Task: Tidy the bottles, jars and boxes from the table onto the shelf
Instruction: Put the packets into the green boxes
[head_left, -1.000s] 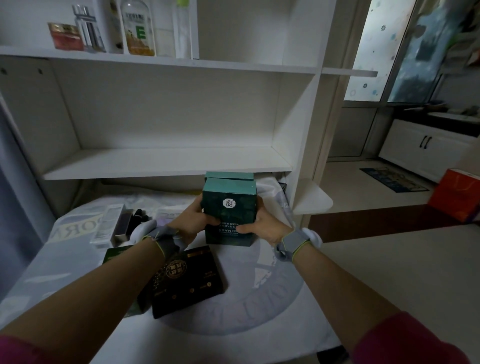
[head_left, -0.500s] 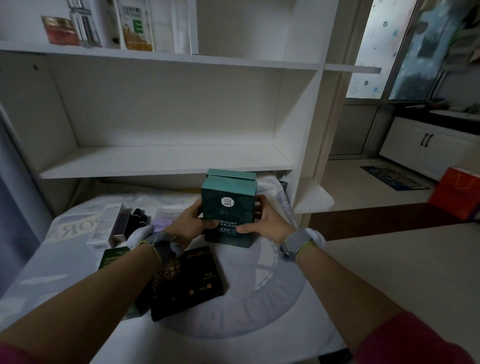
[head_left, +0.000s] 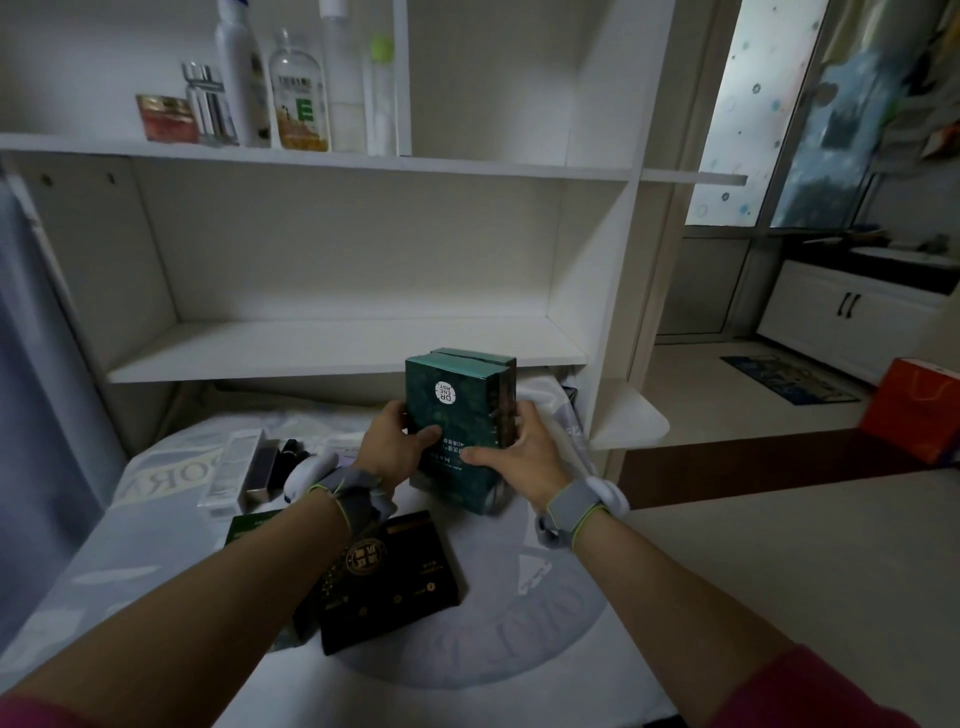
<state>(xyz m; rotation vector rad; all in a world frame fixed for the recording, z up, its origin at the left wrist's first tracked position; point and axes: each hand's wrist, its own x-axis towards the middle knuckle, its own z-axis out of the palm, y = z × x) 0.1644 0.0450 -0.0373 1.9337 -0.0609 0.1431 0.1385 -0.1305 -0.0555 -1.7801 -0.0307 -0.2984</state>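
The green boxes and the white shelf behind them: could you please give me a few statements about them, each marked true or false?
1. Both hands, left hand and right hand, grip the pair of dark green cardboard boxes. True.
2. The lower board of the white shelf holds several bottles. False: it is bare; the clear and white bottles stand on the upper board.
3. A flat black box with gold print lies on the table. True.
4. The green boxes rest on the shelf. False: they are in front of it, over the table.

Cloth-covered table with black box
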